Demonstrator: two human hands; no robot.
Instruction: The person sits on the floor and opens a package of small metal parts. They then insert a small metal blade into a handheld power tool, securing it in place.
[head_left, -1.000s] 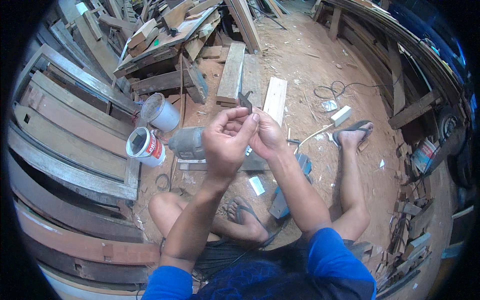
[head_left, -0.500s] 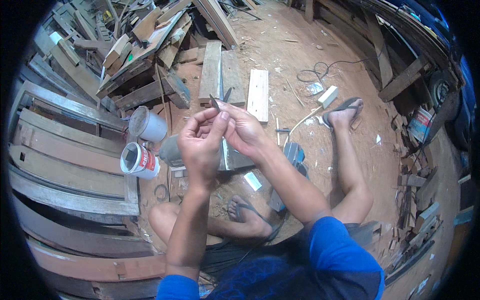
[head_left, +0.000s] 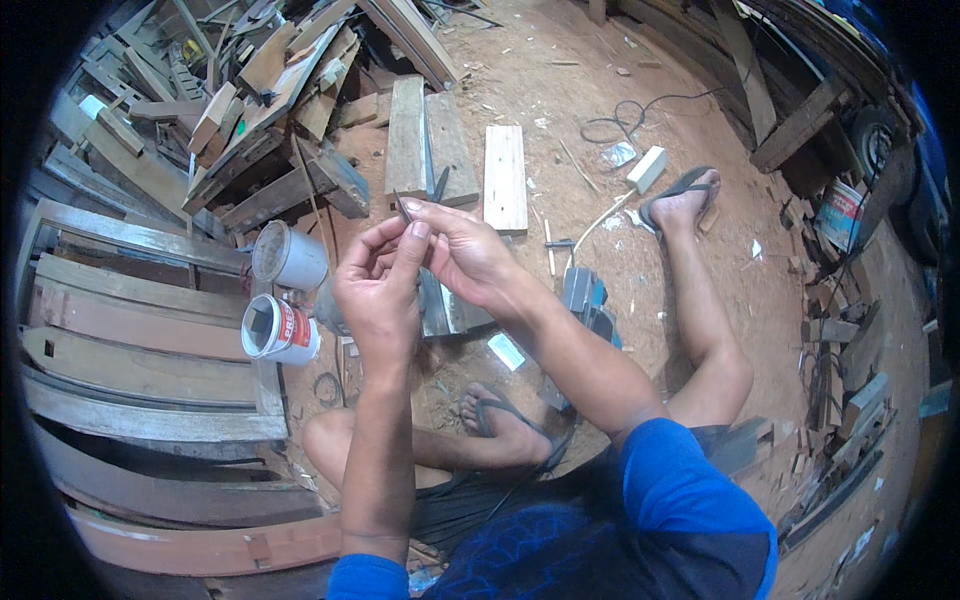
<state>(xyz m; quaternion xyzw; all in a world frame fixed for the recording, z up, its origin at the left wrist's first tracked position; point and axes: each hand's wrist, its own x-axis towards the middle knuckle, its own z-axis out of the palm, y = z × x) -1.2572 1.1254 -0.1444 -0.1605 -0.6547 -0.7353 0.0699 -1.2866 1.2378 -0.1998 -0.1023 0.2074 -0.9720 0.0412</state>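
Observation:
Close together over the wood, my left hand [head_left: 378,290] and my right hand [head_left: 468,258] have their fingertips nearly meeting. A narrow dark pointed piece [head_left: 402,208] sticks up from the pinch of my left hand. From the fingers of my right hand rises a second dark blade-like piece [head_left: 440,184]. Fingers cover their lower ends, so I cannot tell whether the two are joined. Below and beyond the hands lies a weathered wooden beam [head_left: 404,135] with a pale strip along its middle. A power tool with a blue-grey body [head_left: 584,296] rests on the floor beneath my right forearm.
A pale plank [head_left: 506,180] lies right of the beam. Two buckets, one grey [head_left: 288,254] and one white with a red label [head_left: 282,332], stand at left beside slatted wooden frames [head_left: 150,355]. Scrap timber [head_left: 270,105] is heaped behind. A cable [head_left: 625,118] coils near a white block [head_left: 648,168].
Both hands, still close together with the dark pieces, have shifted a little left. The whole view has moved slightly too.

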